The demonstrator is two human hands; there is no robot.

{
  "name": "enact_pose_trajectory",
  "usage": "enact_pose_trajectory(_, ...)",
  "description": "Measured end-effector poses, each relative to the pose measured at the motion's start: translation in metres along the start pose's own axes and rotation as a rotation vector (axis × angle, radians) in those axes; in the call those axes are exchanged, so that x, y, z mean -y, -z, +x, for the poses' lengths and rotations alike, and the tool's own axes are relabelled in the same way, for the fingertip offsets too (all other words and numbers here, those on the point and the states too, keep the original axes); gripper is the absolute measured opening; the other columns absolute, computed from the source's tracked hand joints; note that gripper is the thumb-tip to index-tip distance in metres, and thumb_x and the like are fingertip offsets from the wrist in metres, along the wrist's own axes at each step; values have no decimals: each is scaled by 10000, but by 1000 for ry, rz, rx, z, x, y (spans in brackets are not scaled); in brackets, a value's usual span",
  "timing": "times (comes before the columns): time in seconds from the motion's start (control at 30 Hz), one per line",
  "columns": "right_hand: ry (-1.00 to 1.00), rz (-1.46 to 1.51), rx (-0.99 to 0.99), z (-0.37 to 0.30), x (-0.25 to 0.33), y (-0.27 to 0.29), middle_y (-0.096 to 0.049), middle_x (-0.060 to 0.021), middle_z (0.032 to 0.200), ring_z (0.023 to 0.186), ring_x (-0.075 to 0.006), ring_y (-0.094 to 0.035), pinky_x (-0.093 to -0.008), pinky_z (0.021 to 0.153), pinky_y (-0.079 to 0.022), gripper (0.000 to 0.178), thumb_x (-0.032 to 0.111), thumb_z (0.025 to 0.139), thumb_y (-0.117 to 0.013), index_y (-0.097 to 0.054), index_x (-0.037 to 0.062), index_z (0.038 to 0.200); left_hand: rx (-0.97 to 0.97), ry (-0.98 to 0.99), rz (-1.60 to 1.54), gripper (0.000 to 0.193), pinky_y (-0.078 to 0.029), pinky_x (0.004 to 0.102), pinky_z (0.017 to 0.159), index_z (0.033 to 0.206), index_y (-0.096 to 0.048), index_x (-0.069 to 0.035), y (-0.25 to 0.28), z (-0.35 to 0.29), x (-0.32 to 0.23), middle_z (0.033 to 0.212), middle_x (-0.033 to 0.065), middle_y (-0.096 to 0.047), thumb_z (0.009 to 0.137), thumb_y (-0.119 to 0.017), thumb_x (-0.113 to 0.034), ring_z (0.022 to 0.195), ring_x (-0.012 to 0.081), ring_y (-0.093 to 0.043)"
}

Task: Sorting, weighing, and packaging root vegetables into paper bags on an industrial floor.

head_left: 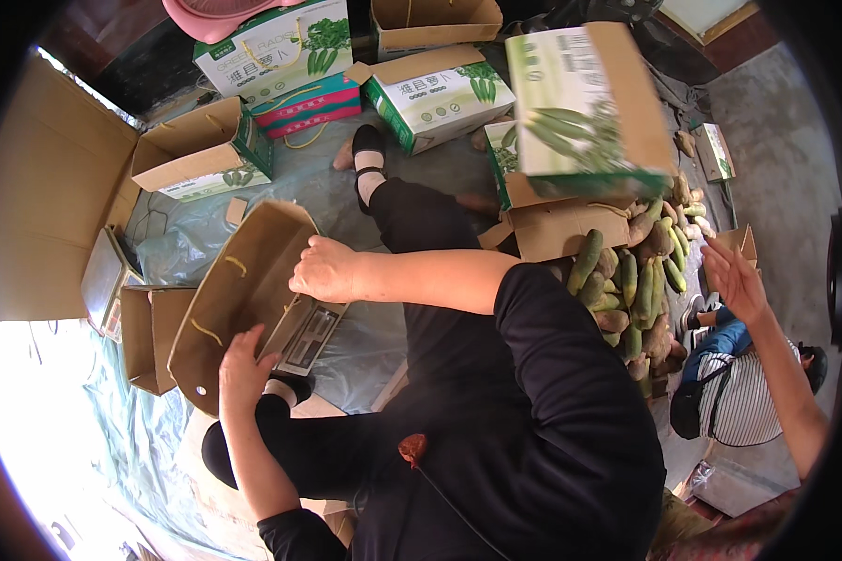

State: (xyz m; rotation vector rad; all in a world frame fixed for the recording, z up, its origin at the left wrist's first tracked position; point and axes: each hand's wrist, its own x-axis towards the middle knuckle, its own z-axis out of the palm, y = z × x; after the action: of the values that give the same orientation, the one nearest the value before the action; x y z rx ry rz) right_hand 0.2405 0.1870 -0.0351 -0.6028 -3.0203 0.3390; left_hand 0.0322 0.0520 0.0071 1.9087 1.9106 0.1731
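An open cardboard box (pixel 276 245), brown inside with yellow cord handles, is tilted in front of me. My right hand (pixel 326 268) is closed on its right side edge, the fingers curled in. At the near end, my left hand (pixel 243 369) grips the box's edge with the thumb apart from the bent fingers. Under the box's right side a scale (pixel 311 338) with a display panel partly shows. Whatever lies deep in the box is hidden by its walls.
Green-and-white printed cartons (pixel 440 98) stand ahead. A motion-blurred carton (pixel 571 103) is at upper right, above a heap of long green radishes (pixel 641 290). Another person's raised hand (pixel 734 280) and a person in a striped top (pixel 744 402) are at right. Plastic sheeting (pixel 337 201) covers the floor.
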Motion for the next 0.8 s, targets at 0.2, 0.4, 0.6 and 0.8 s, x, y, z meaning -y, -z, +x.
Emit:
enact_pose_trajectory(0.2,-235,262,-332,-31,-25,45,-662,-55,847,814,-254,-635,-407,705,-495,184,254,791,-649,-676,126,921,177,45,-65,374,-464,436,823,1120,-603,-36,-19,4,14,997,204,-609,749,-638,-57,954,383,-580)
enact_pose_trajectory(0.4,-761,367,-901,-135,-100,72,-654,-112,952,896,-308,-612,-386,799,-485,213,157,781,-659,-652,85,981,176,88,-11,339,-458,444,816,1100,-611,-32,-18,4,15,983,210,-609,765,-628,-75,941,392,-577)
enact_pose_trajectory(0.6,-1369,-100,-1224,-280,-212,57,-536,-204,1181,1142,-353,-477,-446,986,-364,538,200,764,-708,-496,14,1222,154,76,-50,325,-455,449,807,1090,-614,-29,-20,7,16,965,211,-608,772,-627,-96,929,394,-576)
enact_pose_trajectory(0.8,-1555,828,-1452,-347,-265,43,-419,-163,1378,1224,-318,-421,-564,947,-365,733,335,782,-729,-383,63,1368,188,159,-83,317,-456,425,828,1079,-622,-14,-22,11,12,1000,228,-622,772,-625,-92,959,398,-583)
